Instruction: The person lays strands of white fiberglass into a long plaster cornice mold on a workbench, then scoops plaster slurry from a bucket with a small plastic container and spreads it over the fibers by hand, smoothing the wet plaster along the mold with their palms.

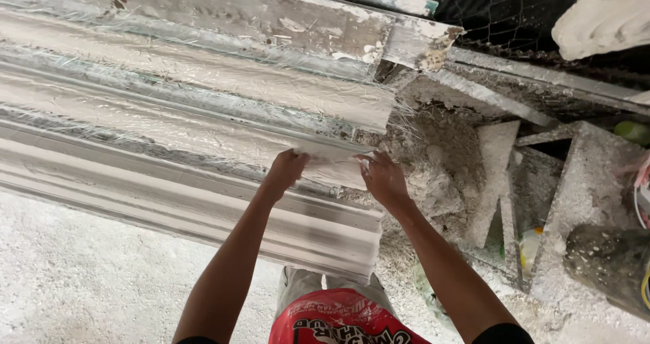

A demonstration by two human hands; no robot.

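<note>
Nearest us, our left hand (286, 169) and right hand (381, 178) press on the near end of the long white plaster moulding (203, 147), fingers curled over its wet fibre-strewn edge. Its long axis runs away leftward. Beyond it lie the plaster-caked frame (487, 93) and wire mesh (501, 12); no containers are identifiable.

Long white plaster cornice moulding (203, 202), ridged, fibre-flecked, lying flat, its end gripped by both hands

Just one head cam here, looking steeply down. It's close over the plaster moulding (203, 114) and floor (81, 276)
</note>
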